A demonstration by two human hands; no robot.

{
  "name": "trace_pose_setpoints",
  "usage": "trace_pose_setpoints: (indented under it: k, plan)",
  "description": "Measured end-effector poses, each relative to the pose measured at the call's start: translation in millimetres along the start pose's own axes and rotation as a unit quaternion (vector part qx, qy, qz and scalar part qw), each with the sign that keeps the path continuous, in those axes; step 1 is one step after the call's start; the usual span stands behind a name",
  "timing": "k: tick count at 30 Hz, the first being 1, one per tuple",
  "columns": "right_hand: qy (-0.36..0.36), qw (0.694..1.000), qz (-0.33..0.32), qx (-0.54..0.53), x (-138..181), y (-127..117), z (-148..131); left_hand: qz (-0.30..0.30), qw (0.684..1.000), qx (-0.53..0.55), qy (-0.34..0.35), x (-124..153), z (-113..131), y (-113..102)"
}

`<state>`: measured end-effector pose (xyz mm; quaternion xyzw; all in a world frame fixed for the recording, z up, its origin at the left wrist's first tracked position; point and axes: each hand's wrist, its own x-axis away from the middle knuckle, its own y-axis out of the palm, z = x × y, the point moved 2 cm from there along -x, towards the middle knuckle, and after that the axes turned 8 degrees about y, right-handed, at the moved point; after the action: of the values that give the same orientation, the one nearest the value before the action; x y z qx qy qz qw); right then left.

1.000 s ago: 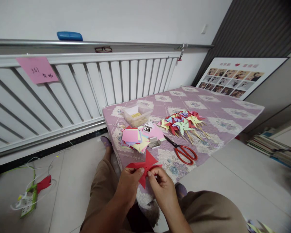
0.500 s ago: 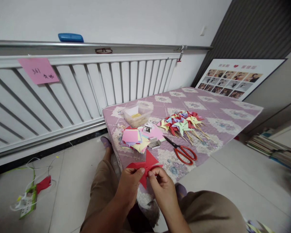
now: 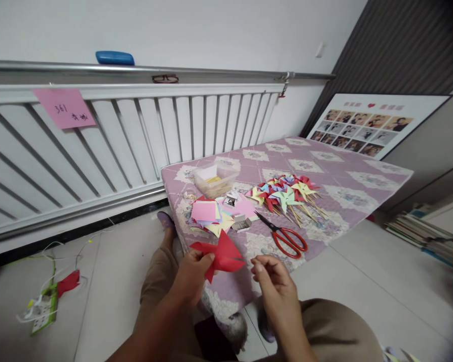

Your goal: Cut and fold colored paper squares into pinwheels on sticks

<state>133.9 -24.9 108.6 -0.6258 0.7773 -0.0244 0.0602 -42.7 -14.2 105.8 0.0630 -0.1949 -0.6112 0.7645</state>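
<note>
My left hand point(image 3: 192, 273) pinches a folded red paper pinwheel point(image 3: 221, 253) just in front of the near edge of the low table point(image 3: 347, 173). My right hand point(image 3: 275, 282) hovers to the right of the pinwheel, no longer touching it, its fingers loosely curled and apart with nothing in them. Beyond my hands lies a stack of coloured paper squares point(image 3: 211, 215). Red-handled scissors point(image 3: 287, 235) rest to the right of it. A heap of finished pinwheels on sticks point(image 3: 287, 192) lies farther back.
A clear plastic box point(image 3: 214, 179) stands at the table's back left. A white radiator point(image 3: 136, 136) with a pink note point(image 3: 64, 107) runs along the wall. A power strip with cables point(image 3: 41, 307) lies on the floor at left. Books point(image 3: 426, 235) are stacked at right.
My right hand has let go of the red pinwheel and drawn off to the right. My left hand has lifted the pinwheel a little and tilted it.
</note>
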Motion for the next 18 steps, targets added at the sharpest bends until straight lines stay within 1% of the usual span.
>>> trace_pose_setpoints:
  k: [1, 3, 6, 11, 14, 18]
  plan:
    - [-0.001, 1.000, -0.002, 0.003, -4.2, -5.6, 0.8, -0.013, 1.000, 0.003, -0.002, -1.5, 1.2, -2.6]
    - [-0.009, 0.999, -0.032, 0.019, -11.1, -13.4, 0.4, -0.037, 0.999, 0.011, -0.013, -3.9, 2.6, -7.2]
    - [-0.043, 0.990, -0.112, 0.068, -14.3, -16.7, -6.2, -0.076, 0.997, 0.005, -0.019, -6.8, 3.5, -12.5]
    - [-0.124, 0.952, -0.233, 0.157, -7.4, -10.7, -26.4, -0.146, 0.988, -0.044, -0.017, -8.2, 8.6, -16.6]
    - [-0.151, 0.930, -0.271, 0.195, -4.7, -6.8, -33.1, -0.179, 0.980, -0.082, -0.012, -6.5, 13.4, -16.7]
    - [-0.171, 0.916, -0.299, 0.204, -5.7, -4.4, -32.5, -0.215, 0.970, -0.113, -0.016, -2.3, 18.5, -14.8]
